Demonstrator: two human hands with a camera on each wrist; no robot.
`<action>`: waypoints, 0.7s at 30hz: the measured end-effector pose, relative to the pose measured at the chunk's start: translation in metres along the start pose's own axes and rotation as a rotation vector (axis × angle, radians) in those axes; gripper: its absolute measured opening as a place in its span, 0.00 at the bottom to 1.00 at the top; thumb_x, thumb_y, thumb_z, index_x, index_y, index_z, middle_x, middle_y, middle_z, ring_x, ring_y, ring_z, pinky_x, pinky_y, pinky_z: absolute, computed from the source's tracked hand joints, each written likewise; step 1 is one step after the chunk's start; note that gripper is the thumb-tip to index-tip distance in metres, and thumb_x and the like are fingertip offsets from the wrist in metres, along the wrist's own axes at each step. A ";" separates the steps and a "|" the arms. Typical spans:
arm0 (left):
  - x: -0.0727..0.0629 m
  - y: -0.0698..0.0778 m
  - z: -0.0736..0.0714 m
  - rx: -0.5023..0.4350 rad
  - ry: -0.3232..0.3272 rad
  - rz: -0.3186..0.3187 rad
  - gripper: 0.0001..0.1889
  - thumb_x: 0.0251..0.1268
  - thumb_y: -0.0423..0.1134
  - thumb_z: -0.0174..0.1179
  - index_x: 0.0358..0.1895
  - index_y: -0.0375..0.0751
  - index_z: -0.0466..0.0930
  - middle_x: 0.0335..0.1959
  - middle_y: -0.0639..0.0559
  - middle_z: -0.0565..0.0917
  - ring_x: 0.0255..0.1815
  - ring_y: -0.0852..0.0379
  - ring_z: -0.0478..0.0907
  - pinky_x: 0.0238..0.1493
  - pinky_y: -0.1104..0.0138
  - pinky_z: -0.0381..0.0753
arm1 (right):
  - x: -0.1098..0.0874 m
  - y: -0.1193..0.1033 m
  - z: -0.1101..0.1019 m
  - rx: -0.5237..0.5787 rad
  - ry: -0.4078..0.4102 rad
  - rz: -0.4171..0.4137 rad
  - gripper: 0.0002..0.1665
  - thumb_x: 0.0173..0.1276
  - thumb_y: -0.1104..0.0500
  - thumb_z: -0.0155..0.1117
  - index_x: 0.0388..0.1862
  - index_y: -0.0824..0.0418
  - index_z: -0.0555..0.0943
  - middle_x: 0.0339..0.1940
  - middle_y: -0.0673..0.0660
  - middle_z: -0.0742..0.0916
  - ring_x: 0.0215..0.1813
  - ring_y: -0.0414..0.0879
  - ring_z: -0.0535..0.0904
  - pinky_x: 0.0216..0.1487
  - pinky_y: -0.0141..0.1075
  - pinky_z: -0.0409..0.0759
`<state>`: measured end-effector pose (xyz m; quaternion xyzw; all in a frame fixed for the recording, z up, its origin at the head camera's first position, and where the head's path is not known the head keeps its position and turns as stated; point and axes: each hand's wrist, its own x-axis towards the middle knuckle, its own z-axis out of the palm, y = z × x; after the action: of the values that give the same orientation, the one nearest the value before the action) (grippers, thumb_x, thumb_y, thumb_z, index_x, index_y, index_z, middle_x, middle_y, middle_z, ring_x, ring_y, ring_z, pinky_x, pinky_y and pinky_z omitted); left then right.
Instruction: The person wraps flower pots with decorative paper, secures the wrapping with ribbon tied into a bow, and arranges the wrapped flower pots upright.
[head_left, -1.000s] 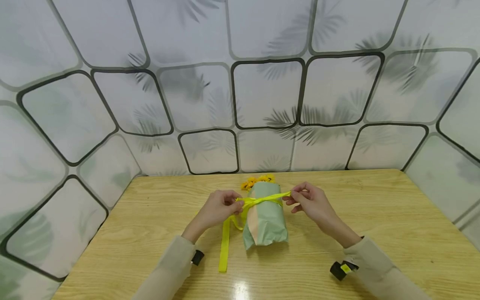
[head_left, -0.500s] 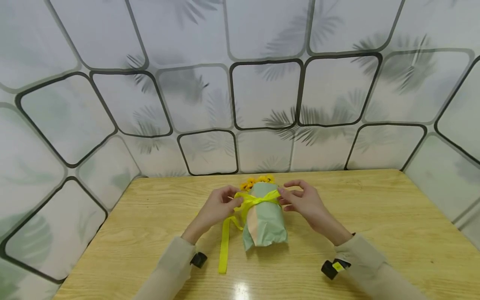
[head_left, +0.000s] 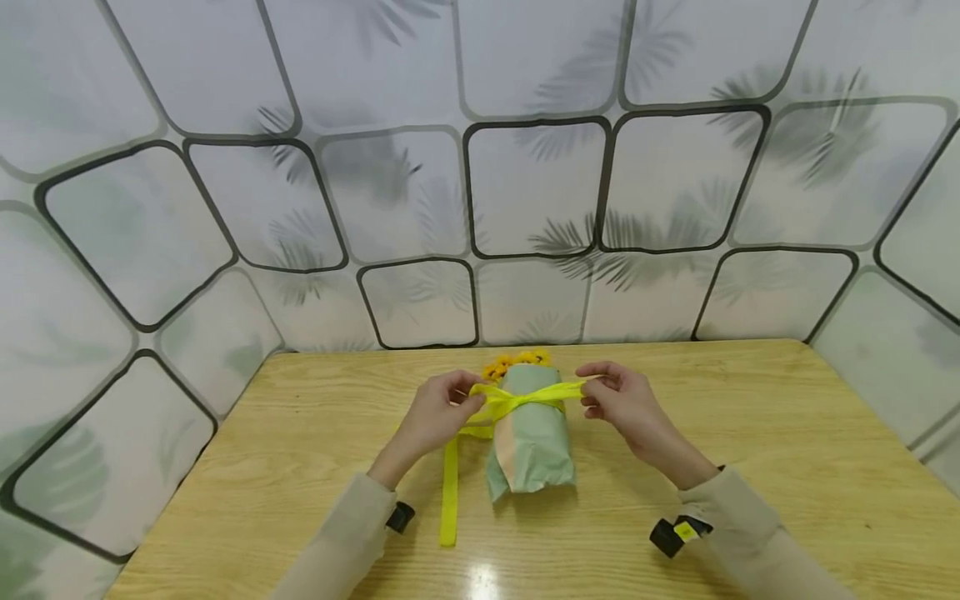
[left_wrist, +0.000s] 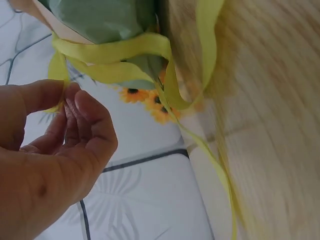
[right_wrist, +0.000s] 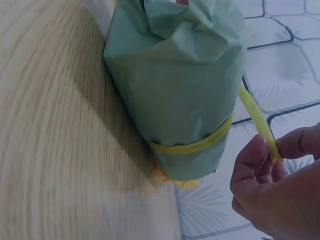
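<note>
A bouquet wrapped in green paper (head_left: 534, 450) lies on the table, its orange-yellow flowers (head_left: 517, 362) at the far end. Round its middle runs a yellow ribbon (head_left: 517, 402), knotted on top. My left hand (head_left: 435, 417) pinches a looped part of the ribbon between thumb and fingertips, left of the knot. On the other side my right hand (head_left: 626, 412) pinches a ribbon end, drawn out sideways from the bouquet. In the right wrist view, the ribbon band (right_wrist: 192, 146) crosses the wrap close to the flowers, and thumb and forefinger meet on the ribbon end.
A long ribbon tail (head_left: 449, 500) hangs down left of the bouquet and lies on the wooden table (head_left: 300, 500). Behind the table rises a patterned cloth wall (head_left: 532, 192), which also encloses both sides. Each sleeve carries a small black wrist device (head_left: 670, 537).
My right hand moved in toward the knot, then back out to the right with the ribbon end. My left hand stays nearly in place, with a ribbon loop now standing at its fingertips.
</note>
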<state>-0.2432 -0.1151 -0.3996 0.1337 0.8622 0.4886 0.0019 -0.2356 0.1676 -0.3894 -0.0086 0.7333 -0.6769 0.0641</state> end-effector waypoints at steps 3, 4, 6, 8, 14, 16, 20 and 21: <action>0.001 0.004 0.000 -0.148 -0.019 -0.077 0.12 0.75 0.40 0.60 0.56 0.41 0.84 0.43 0.42 0.86 0.44 0.45 0.84 0.42 0.59 0.87 | 0.000 -0.001 -0.003 0.150 -0.049 0.018 0.14 0.79 0.63 0.52 0.61 0.62 0.73 0.45 0.48 0.81 0.44 0.39 0.83 0.47 0.30 0.85; 0.002 0.006 0.001 -0.216 -0.024 -0.113 0.12 0.76 0.41 0.59 0.56 0.41 0.84 0.44 0.42 0.85 0.45 0.45 0.84 0.43 0.59 0.87 | 0.000 -0.002 -0.003 0.214 -0.064 0.026 0.13 0.80 0.62 0.52 0.60 0.60 0.72 0.46 0.49 0.81 0.45 0.39 0.84 0.49 0.30 0.85; 0.003 0.010 0.002 -0.363 -0.034 -0.181 0.13 0.78 0.42 0.58 0.56 0.41 0.82 0.45 0.44 0.84 0.46 0.48 0.84 0.44 0.60 0.85 | 0.001 -0.004 -0.003 0.340 -0.092 0.047 0.10 0.81 0.62 0.51 0.58 0.56 0.72 0.47 0.49 0.80 0.45 0.40 0.84 0.50 0.31 0.84; 0.005 0.013 0.005 -0.507 -0.044 -0.231 0.13 0.79 0.42 0.56 0.56 0.40 0.80 0.44 0.49 0.83 0.44 0.53 0.83 0.42 0.64 0.83 | 0.002 -0.005 -0.001 0.433 -0.108 0.062 0.09 0.81 0.62 0.52 0.56 0.54 0.72 0.46 0.49 0.79 0.43 0.41 0.82 0.50 0.32 0.84; 0.007 0.016 0.014 -0.613 -0.072 -0.267 0.14 0.81 0.44 0.54 0.58 0.39 0.75 0.37 0.57 0.77 0.38 0.59 0.78 0.37 0.68 0.78 | 0.006 -0.004 0.005 0.452 -0.121 0.052 0.08 0.80 0.60 0.57 0.54 0.54 0.75 0.40 0.48 0.81 0.38 0.39 0.78 0.44 0.32 0.81; 0.006 0.016 0.016 -0.564 -0.059 -0.252 0.16 0.81 0.45 0.54 0.60 0.38 0.75 0.37 0.57 0.76 0.38 0.59 0.77 0.38 0.67 0.78 | 0.007 -0.003 0.005 0.385 -0.133 0.044 0.12 0.80 0.59 0.58 0.58 0.56 0.76 0.41 0.47 0.82 0.37 0.38 0.77 0.42 0.30 0.80; 0.006 0.016 0.019 -0.512 -0.009 -0.230 0.19 0.80 0.48 0.54 0.62 0.40 0.79 0.40 0.56 0.78 0.40 0.57 0.76 0.41 0.65 0.78 | 0.009 0.001 0.002 0.184 -0.153 0.039 0.25 0.79 0.60 0.58 0.71 0.67 0.72 0.47 0.46 0.85 0.41 0.35 0.80 0.42 0.28 0.82; 0.006 0.016 0.019 -0.502 0.005 -0.225 0.19 0.80 0.48 0.55 0.62 0.41 0.79 0.41 0.56 0.78 0.41 0.57 0.77 0.42 0.65 0.78 | 0.009 0.002 0.002 0.134 -0.151 0.040 0.27 0.80 0.61 0.58 0.72 0.70 0.71 0.49 0.47 0.85 0.43 0.34 0.81 0.43 0.28 0.82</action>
<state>-0.2431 -0.0896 -0.3949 0.0311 0.7234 0.6841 0.0874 -0.2440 0.1652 -0.3918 -0.0407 0.6796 -0.7203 0.1331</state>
